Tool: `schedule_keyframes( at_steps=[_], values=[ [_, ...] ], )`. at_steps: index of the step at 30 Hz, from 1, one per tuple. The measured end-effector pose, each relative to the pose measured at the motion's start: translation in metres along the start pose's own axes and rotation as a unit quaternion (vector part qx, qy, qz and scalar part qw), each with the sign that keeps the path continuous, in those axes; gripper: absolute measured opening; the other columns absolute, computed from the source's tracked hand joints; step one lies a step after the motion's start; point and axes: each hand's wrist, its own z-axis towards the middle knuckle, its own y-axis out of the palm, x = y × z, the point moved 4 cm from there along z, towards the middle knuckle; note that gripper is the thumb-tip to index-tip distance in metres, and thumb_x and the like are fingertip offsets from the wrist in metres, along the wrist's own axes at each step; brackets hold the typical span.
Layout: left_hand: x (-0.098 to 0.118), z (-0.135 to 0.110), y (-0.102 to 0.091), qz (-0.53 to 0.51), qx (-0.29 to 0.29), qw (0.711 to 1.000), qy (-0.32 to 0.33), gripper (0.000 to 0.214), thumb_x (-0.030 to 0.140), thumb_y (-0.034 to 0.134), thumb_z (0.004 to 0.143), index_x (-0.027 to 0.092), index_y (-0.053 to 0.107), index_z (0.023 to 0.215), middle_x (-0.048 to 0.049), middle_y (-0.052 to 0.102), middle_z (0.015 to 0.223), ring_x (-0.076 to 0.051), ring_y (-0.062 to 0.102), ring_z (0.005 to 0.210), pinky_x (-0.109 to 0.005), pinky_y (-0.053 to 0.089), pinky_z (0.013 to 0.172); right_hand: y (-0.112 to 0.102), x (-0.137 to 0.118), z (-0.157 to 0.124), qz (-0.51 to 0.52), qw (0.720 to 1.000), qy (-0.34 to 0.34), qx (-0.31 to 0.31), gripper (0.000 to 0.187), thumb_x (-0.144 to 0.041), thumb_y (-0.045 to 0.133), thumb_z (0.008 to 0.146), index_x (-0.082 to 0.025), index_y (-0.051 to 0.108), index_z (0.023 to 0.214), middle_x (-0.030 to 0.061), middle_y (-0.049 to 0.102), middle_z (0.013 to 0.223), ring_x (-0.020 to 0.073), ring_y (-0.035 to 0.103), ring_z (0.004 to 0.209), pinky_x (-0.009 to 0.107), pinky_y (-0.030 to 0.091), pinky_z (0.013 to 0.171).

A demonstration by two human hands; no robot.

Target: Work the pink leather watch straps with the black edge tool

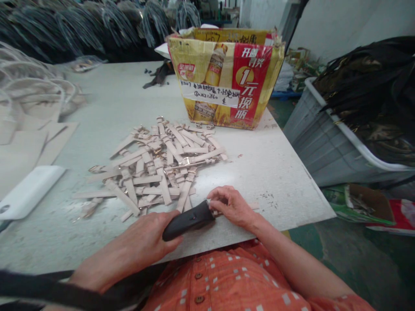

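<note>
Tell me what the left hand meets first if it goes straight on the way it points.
Probably the right hand: the left hand points up and right along the black tool it holds, and the right hand holds that tool's tip.

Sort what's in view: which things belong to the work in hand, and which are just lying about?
In use: black tool gripped in left hand; beige strap pinched by right hand at the tool's tip; strap pile.
Lying about: cardboard box; grey crate; white slab.

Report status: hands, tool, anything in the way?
Left hand grip shut on black tool. Right hand fingertips at its tip. Strap pile just beyond, cardboard box behind it.
</note>
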Motion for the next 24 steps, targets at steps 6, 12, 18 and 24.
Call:
schedule_keyframes(
  at_steps=[6,12,18,24],
  values=[
    [-0.004,0.003,0.006,0.001,0.012,1.000,-0.016,0.035,0.046,0.056,0.087,0.025,0.078,0.104,-0.0044,0.085,0.094,-0.026,0.079,0.085,-0.032,0.053,0.076,0.001,0.000,-0.002,0.146,0.985,0.026,-0.089,0.040,-0.024,0.062,0.104,-0.023,0.071,0.143,0.0062,0.085,0.116,0.0190,0.078,0.100,0.035,0.063,0.091],
    [-0.007,0.003,0.008,-0.008,0.008,1.000,-0.022,0.040,0.047,0.054,0.086,0.023,0.079,0.106,-0.0054,0.086,0.096,-0.027,0.080,0.088,-0.033,0.056,0.078,-0.021,-0.009,-0.017,-0.006,0.997,-0.064,-0.040,0.054,-0.023,0.065,0.101,-0.027,0.064,0.155,0.0101,0.077,0.145,0.0263,0.072,0.129,0.050,0.054,0.113],
    [-0.006,0.005,0.005,-0.009,0.006,1.000,-0.015,0.038,0.046,0.053,0.085,0.024,0.078,0.103,-0.0047,0.087,0.097,-0.027,0.081,0.089,-0.031,0.057,0.078,-0.030,-0.006,-0.043,-0.276,0.958,-0.077,0.035,0.026,-0.021,0.080,0.089,-0.021,0.080,0.115,0.0095,0.081,0.115,0.0291,0.069,0.111,0.049,0.046,0.105],
    [-0.009,0.005,0.009,0.005,0.018,1.000,-0.015,0.040,0.051,0.054,0.088,0.025,0.078,0.107,-0.0041,0.086,0.093,-0.027,0.081,0.088,-0.032,0.057,0.076,-0.026,-0.003,-0.040,-0.297,0.950,-0.099,0.021,0.015,-0.019,0.081,0.090,-0.021,0.081,0.106,0.0064,0.077,0.100,0.0264,0.064,0.100,0.043,0.044,0.094]
  ],
)
